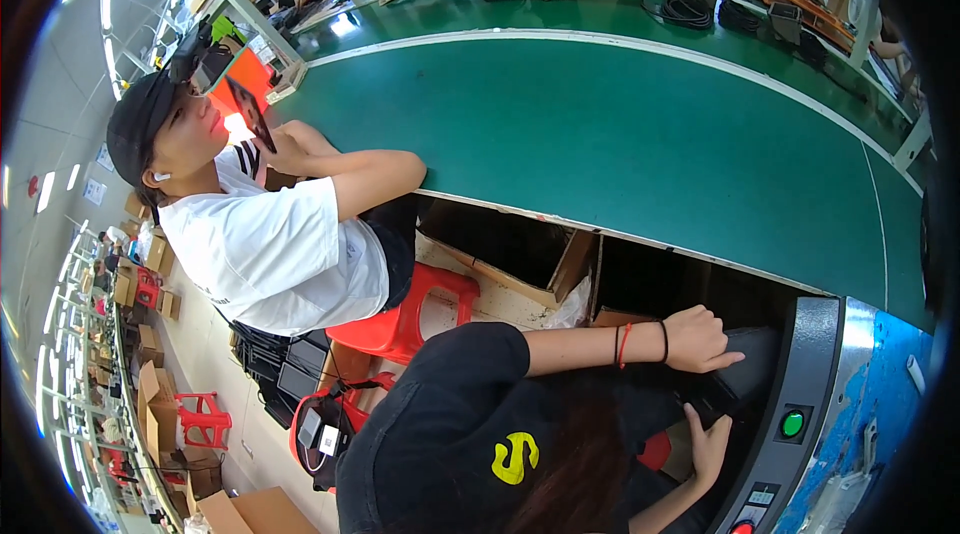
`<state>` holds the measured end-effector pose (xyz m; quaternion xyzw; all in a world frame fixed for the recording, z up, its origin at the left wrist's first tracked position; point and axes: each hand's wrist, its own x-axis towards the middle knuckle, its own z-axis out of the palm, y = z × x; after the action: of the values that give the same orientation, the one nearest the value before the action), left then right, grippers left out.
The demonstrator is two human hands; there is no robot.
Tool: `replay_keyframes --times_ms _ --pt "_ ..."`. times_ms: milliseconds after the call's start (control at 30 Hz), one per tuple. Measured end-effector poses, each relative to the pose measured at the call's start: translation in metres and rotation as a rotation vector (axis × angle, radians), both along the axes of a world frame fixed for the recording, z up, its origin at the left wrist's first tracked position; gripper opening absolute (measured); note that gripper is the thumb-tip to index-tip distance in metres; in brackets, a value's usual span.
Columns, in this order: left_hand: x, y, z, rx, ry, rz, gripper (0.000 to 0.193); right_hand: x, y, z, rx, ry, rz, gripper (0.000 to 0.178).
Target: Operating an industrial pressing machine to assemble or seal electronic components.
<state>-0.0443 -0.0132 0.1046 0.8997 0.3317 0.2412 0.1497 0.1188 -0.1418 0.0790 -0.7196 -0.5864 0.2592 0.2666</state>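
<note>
My left hand (pixel 695 339), with a red band and black bands at the wrist, is over a dark object (pixel 748 364) beside the grey machine panel. Its fingers are curled, one reaching onto that object; what they grip is hidden. Below it my right hand (pixel 706 446) has thumb and forefinger apart, close under the same dark thing, whose kind I cannot make out in the shadow. My black shirt (pixel 440 434) with a yellow print fills the lower middle.
A green worktable (pixel 600 134) spans ahead. The grey panel (pixel 815 374) carries a green button (pixel 792 423). At left a co-worker in a white shirt (pixel 270 254) holds a dark flat thing (pixel 250 114) on a red stool (pixel 410 314). A cardboard box (pixel 560 279) stands under the table.
</note>
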Motion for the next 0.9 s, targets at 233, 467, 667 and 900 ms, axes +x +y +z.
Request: replay_keyframes --times_ms 233,467,667,900 --pt "0.006 0.002 0.000 0.049 -0.148 -0.073 0.056 0.005 0.018 -0.003 0.319 0.141 0.132 0.016" --pt "0.000 -0.001 0.003 0.000 0.011 0.000 0.056 0.001 0.006 0.009 -0.071 0.126 0.081 0.024" --pt "0.003 0.010 0.006 0.015 -0.099 -0.047 0.052 0.010 0.024 -0.008 0.234 0.093 0.107 0.028" --pt "-0.001 -0.002 -0.006 0.016 -0.128 -0.019 0.052 0.015 0.020 -0.001 -0.025 0.119 0.145 0.026"
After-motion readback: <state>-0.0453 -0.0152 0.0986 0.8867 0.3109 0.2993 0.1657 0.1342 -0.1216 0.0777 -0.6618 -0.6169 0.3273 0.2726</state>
